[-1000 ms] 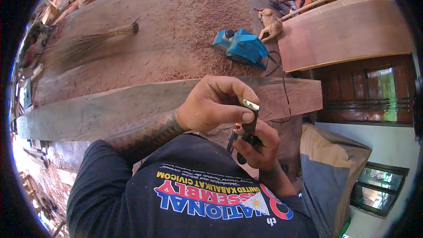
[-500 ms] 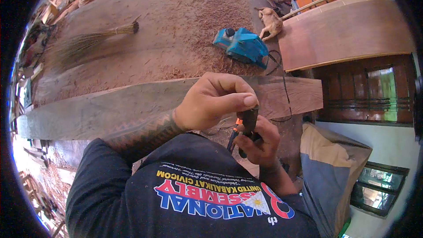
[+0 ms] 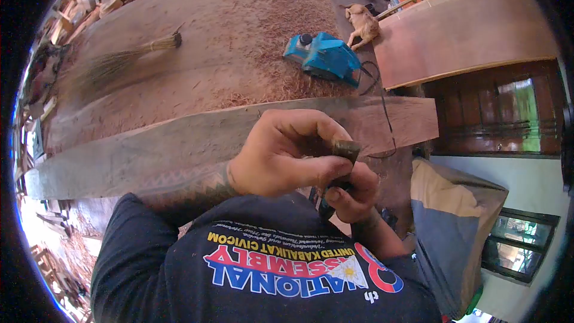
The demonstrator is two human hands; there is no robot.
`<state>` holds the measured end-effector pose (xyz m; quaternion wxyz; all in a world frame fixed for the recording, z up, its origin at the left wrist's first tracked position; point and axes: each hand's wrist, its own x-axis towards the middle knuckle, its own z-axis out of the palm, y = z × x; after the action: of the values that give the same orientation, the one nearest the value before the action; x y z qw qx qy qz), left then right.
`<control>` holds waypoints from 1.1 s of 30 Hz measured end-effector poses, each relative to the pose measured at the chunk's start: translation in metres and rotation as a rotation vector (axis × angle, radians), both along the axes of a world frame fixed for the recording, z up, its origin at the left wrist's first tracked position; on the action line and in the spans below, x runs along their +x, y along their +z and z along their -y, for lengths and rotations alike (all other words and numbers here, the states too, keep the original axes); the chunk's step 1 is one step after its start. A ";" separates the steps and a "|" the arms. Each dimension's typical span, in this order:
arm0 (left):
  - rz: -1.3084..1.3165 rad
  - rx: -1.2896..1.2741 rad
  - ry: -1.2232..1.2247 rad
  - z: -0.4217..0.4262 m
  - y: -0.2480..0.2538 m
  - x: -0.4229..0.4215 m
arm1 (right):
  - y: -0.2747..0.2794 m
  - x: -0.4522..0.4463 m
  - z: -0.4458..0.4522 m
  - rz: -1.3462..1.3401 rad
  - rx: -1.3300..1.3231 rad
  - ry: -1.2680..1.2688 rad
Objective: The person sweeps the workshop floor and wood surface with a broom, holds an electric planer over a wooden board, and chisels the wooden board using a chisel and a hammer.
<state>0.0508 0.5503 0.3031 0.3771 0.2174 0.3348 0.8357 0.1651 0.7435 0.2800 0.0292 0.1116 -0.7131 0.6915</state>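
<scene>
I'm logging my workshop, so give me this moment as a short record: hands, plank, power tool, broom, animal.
Left hand: left hand pinches a small flat-tipped piece between thumb and forefinger
Right hand: right hand curled around a dark item just below; whether both are one piece is unclear
Plank: long wooden plank beyond the hands
Power tool: blue electric planer among wood shavings, beyond the plank
Broom: stick broom left of the planer
Animal: tan dog lying beyond the planer

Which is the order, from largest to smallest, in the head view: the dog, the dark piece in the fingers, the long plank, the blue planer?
Long plank
Blue planer
Dog
Dark piece, judging only its visible part
</scene>
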 end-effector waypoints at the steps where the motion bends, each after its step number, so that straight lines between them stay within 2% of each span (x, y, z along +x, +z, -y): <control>1: 0.004 0.006 0.007 -0.001 -0.002 0.000 | 0.000 0.000 0.000 0.008 0.009 -0.003; 6: -0.019 -0.077 0.034 0.000 -0.001 -0.002 | -0.001 0.006 -0.001 0.033 0.001 -0.009; 9: -0.004 -0.069 0.040 -0.001 -0.002 -0.003 | 0.000 0.015 0.007 0.187 -0.119 -0.083; 19: -0.037 -0.057 0.056 -0.002 -0.004 -0.005 | -0.003 0.011 0.007 0.104 -0.117 -0.035; 22: -0.036 0.024 -0.012 0.000 -0.011 -0.007 | -0.002 0.010 0.005 0.089 -0.098 -0.031; 25: -0.115 0.011 0.065 -0.008 -0.023 -0.001 | -0.012 0.007 0.005 0.058 -0.062 -0.071; 27: -0.490 -0.014 0.171 -0.021 -0.047 -0.003 | -0.017 0.003 0.011 0.110 -0.099 -0.115; 28: -0.678 -0.033 0.221 -0.022 -0.063 -0.003 | -0.023 0.000 0.011 0.107 0.042 -0.099; 30: -0.542 -0.096 0.129 -0.019 -0.100 0.001 | -0.041 -0.007 0.004 0.096 0.326 -0.067; 31: -0.473 -0.123 0.081 -0.016 -0.109 0.002 | -0.050 -0.012 0.005 0.141 0.308 -0.053; 32: -0.255 -0.241 0.064 -0.009 -0.115 0.010 | -0.059 -0.016 0.005 0.187 0.290 -0.042; 33: -0.237 -0.262 0.108 -0.003 -0.127 0.009 | -0.068 -0.016 -0.002 0.179 0.491 0.033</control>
<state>0.0596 0.5533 0.1757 0.3147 0.2452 0.4941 0.7724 0.1488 0.7453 0.2118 -0.0731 0.0652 -0.8573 0.5054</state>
